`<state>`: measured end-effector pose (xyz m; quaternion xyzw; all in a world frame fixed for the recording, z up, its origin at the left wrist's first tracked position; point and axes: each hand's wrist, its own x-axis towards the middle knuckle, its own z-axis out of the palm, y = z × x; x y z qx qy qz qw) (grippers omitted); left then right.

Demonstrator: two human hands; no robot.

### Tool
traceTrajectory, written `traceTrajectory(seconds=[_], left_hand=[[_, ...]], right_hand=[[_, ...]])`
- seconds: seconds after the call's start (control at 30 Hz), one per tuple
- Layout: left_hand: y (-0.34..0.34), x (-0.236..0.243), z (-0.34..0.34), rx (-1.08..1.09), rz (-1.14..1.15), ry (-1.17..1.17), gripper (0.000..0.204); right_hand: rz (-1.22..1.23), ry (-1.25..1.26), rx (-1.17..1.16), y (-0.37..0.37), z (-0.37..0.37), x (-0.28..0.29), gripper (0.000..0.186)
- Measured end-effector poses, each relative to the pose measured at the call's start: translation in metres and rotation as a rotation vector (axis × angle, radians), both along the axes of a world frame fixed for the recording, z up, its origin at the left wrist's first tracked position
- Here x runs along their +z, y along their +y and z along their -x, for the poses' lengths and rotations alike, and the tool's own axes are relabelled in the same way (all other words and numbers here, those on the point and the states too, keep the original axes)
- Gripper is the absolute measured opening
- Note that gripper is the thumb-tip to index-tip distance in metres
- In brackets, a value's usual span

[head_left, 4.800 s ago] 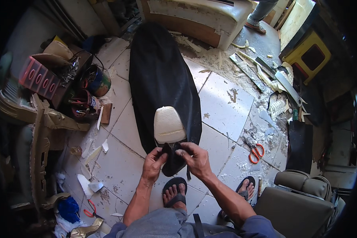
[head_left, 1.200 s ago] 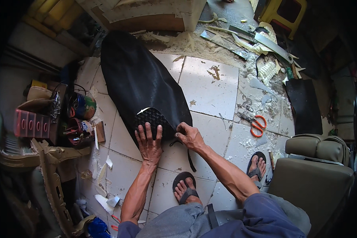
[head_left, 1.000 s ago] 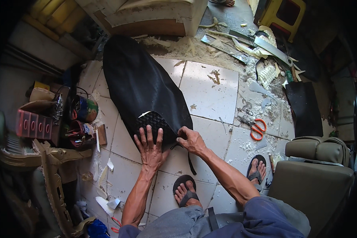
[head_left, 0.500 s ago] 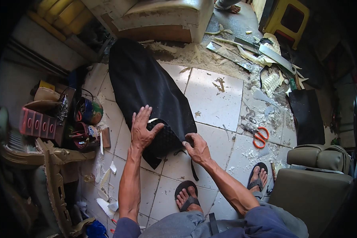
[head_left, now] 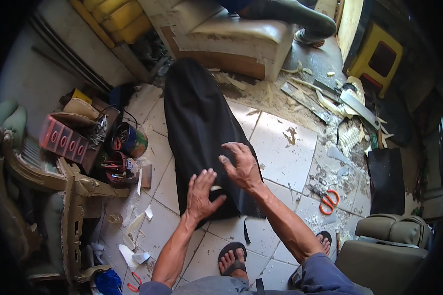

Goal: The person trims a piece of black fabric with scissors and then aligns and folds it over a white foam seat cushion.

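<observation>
A long black sheet of vinyl or leather-like cloth (head_left: 202,118), rounded at its far end, stretches over the floor in front of me. My left hand (head_left: 201,197) rests on its near left part, fingers spread and thumb apart. Beside that thumb a small pale patch (head_left: 215,188) shows; I cannot tell what it is. Farther up and to the right, my right hand (head_left: 241,166) is over the sheet with fingers apart, holding nothing. Whether its fingertips touch the sheet cannot be made out. A narrow black strip (head_left: 246,231) lies by the near edge.
Orange-handled scissors (head_left: 328,201) lie right on the tiles, near foam scraps and metal blades (head_left: 359,109). At left stand a pink drawer box (head_left: 64,140), tool-filled cans (head_left: 130,140) and a carved chair frame (head_left: 74,196). A person's leg (head_left: 300,17) is by the worn sofa (head_left: 236,44).
My right hand has left the sheet's near right edge and come up over its middle. The near edge, lifted before with a textured underside showing, now lies lower. The view has shifted too.
</observation>
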<state>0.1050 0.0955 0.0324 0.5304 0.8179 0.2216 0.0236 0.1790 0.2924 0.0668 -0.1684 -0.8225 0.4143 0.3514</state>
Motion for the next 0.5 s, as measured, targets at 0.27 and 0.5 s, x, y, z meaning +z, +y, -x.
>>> traceTrajectory(seconds=[0.27,0.5], left_hand=[[-0.057,-0.005,-0.087,0.015,-0.015,-0.084,0.063],[-0.050,0.026,-0.110,0.123,-0.367,-0.350,0.025]], right_hand=[[-0.030,-0.158,-0.252,-0.020,-0.008,-0.041,0.046],[0.410,-0.593,-0.388,-0.048,-0.153,-0.110,0.051]])
